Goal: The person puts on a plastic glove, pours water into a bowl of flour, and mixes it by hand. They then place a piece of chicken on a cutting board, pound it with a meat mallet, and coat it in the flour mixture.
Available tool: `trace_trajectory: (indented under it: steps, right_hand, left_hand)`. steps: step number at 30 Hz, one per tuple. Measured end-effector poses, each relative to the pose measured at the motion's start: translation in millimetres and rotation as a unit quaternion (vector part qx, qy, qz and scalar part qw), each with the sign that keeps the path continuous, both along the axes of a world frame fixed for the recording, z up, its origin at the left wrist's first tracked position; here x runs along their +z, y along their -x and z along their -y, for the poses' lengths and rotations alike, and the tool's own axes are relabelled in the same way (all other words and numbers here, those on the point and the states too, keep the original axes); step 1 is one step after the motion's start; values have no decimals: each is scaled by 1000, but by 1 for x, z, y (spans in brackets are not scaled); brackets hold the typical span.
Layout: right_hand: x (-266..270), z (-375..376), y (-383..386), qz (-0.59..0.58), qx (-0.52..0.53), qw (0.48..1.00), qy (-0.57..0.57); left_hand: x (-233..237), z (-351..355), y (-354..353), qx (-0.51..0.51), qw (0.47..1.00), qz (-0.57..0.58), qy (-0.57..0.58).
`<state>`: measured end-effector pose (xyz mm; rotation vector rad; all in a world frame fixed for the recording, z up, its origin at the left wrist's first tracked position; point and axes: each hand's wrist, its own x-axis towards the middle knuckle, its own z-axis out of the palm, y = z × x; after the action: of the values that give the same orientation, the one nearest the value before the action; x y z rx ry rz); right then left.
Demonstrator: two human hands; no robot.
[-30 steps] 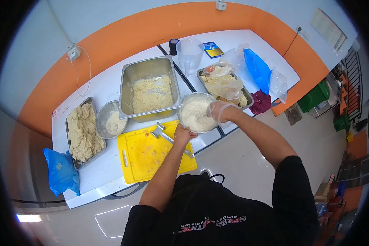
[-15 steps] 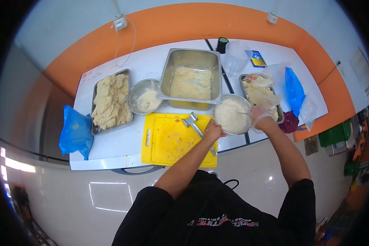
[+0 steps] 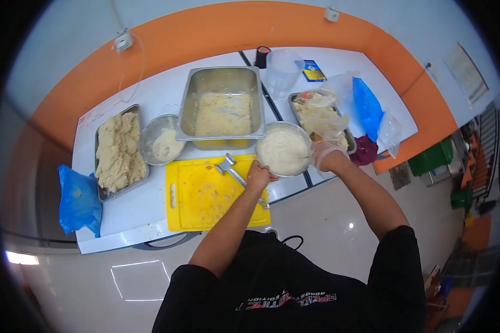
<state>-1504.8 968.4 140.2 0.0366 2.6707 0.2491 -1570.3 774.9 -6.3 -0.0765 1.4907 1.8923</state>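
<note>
Overall, a pale wall (image 3: 66, 61) with an orange band (image 3: 205, 33) backs a white table (image 3: 129, 213); glossy floor (image 3: 311, 222) below. On the table: deep steel pan (image 3: 222, 80), yellow cutting board (image 3: 184, 212), metal mallet (image 3: 236, 176) lying across the board. Bowl of pale batter (image 3: 302, 131) just right of the board. Unlike a second ago, the right hand (image 3: 328, 158) is out of the batter, beside the bowl's right rim; clear plastic glove, cannot tell whether fingers grip. Left hand (image 3: 258, 176) clasps the near-left rim.
</note>
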Motion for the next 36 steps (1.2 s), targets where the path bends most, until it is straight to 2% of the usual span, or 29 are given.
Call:
trace_trajectory:
  steps: [1,2,3,4,5,7,8,10,11,13,14,16,17,19,20,22,23,25,26,28,30,32,33,35,36]
  right_hand:
    - [-21,-11,2,15,71,997,11]
    - [-41,-22,4,18,62,998,12]
    - [-50,-24,9,-18,103,991,78]
    - [-51,-23,16,-57,146,977,142]
    - [-49,-24,20,-60,142,978,143]
    - [-36,-20,21,-86,28,994,56]
    - [-28,-16,16,-88,23,994,59]
    - [-11,-8,1,-94,-145,983,62]
    - [-15,-9,-2,-95,-148,982,61]
    - [-30,-12,-4,-4,60,998,25]
    - [-38,-12,-1,-4,58,998,25]
    - [-48,-12,16,-37,145,987,59]
    - [-50,-18,19,-40,144,987,59]
    - [-44,-19,19,-162,-61,982,73]
    - [-39,-22,16,-164,-62,982,76]
    - [17,-7,-1,-97,-146,980,89]
    - [8,-10,-4,-96,-146,981,89]
    - [-15,-16,-7,-49,-18,999,-8]
    - [-23,-15,-3,-50,-17,999,-8]
    - [-29,-7,11,41,154,987,6]
    - [-42,-10,22,-3,163,986,43]
    - [-44,-16,27,-123,74,988,57]
    - [-39,-18,27,-123,73,988,59]
    - [-30,-24,20,-158,-141,974,84]
    - [-33,-27,14,-158,-143,973,83]
  left_hand:
    - [-2,1,-1,0,1000,3,0]
    - [-4,2,-2,-9,1000,6,1]
    - [-3,3,-1,-18,1000,-1,18]
    - [-7,1,2,-26,999,-11,36]
    - [-12,1,2,-23,999,-21,21]
    - [4,4,-1,-32,999,-14,41]
    - [14,5,-2,-36,998,-6,58]
    - [8,4,-2,-42,997,-14,64]
    - [5,3,-2,-41,997,-20,67]
    - [0,0,-1,-35,998,-15,56]
    - [-3,0,-2,-29,998,-8,47]
    - [3,2,-3,-42,998,-11,52]
    - [6,3,-3,-52,997,-12,58]
    - [3,5,-3,-50,997,-16,61]
    - [2,6,-2,-47,997,-18,60]
    - [3,6,0,-47,997,-19,63]
    - [3,5,-2,-47,997,-16,64]
    - [5,4,-3,-51,996,-12,68]
    - [7,4,-3,-55,996,-10,72]
    - [6,5,-3,-57,996,-13,67]
    - [8,5,-4,-60,996,-17,64]
    - [10,7,-5,-50,997,-11,59]
    - [5,6,-5,-51,997,-10,61]
    - [-5,4,-3,-28,999,-6,40]
    - [-5,3,-4,-30,999,-6,39]
